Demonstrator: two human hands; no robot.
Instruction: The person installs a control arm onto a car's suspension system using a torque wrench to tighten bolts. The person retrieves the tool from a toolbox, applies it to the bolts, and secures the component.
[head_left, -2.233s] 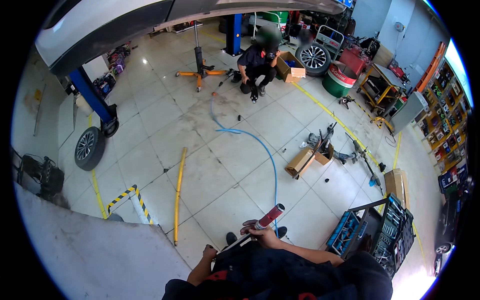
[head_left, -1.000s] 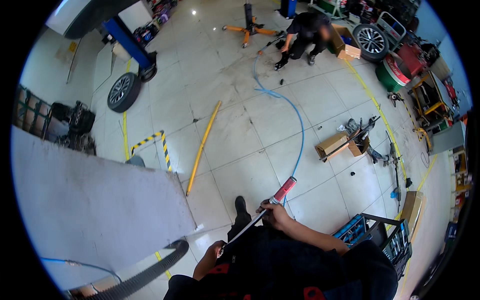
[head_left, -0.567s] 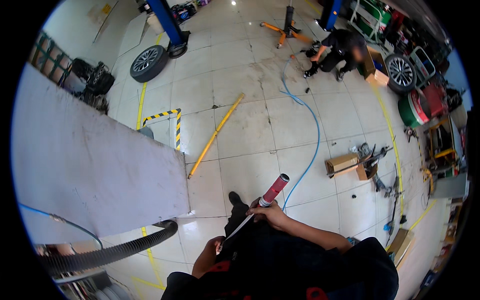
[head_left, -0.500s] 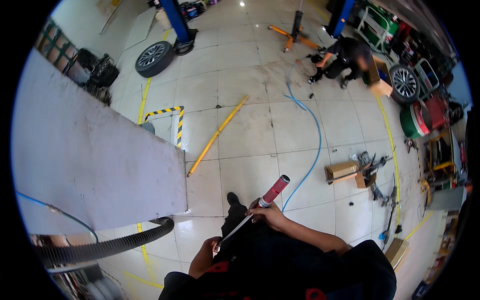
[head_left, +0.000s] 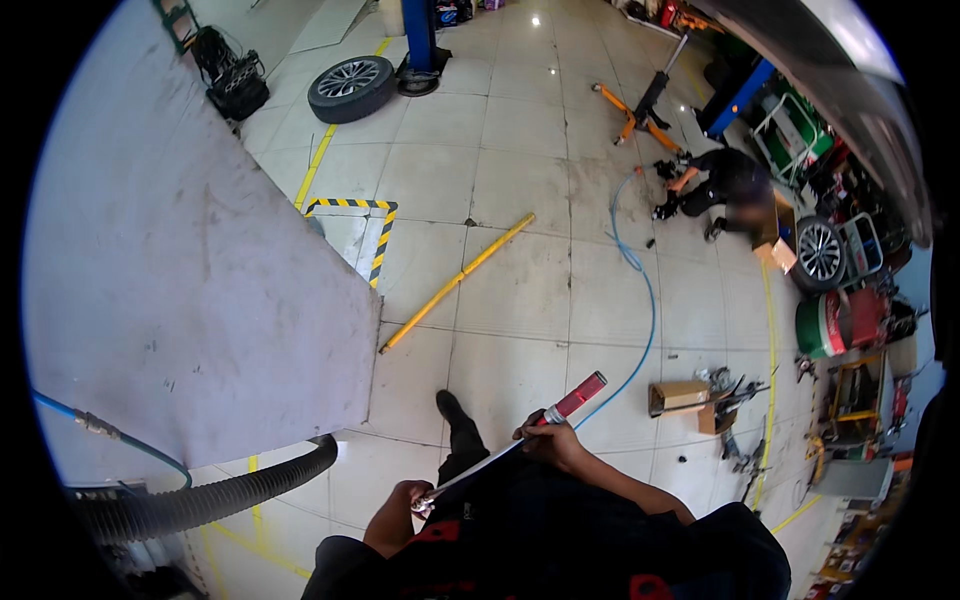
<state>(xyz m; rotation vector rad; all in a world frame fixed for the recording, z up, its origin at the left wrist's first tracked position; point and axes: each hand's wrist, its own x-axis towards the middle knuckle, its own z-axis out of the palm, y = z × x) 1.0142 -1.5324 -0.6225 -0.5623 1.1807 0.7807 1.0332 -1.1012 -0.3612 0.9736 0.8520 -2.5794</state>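
Note:
A long torque wrench (head_left: pixel 581 396) with a red grip and a silver shaft lies slantwise across the front of my body, its grip end pointing up and to the right. My right hand (head_left: pixel 550 442) is closed around it just below the red grip. At the lower, shiny metal end my left hand (head_left: pixel 402 500) is closed too, its fingers partly hidden. My dark shoe (head_left: pixel 450 405) shows on the tiled floor beyond the wrench.
A grey panel (head_left: pixel 220 270) fills the left, with a ribbed black hose (head_left: pixel 230 492) below. A yellow bar (head_left: pixel 460 277) and a blue air hose (head_left: pixel 652 320) lie on the tiles. At right are cardboard boxes (head_left: pixel 680 397) with metal parts. A co-worker (head_left: pixel 725 185) crouches farther off.
My view has shifted, so the floor things sit differently. The wrench lies flatter, with its red grip swung a little lower and right. Both hands still hold it.

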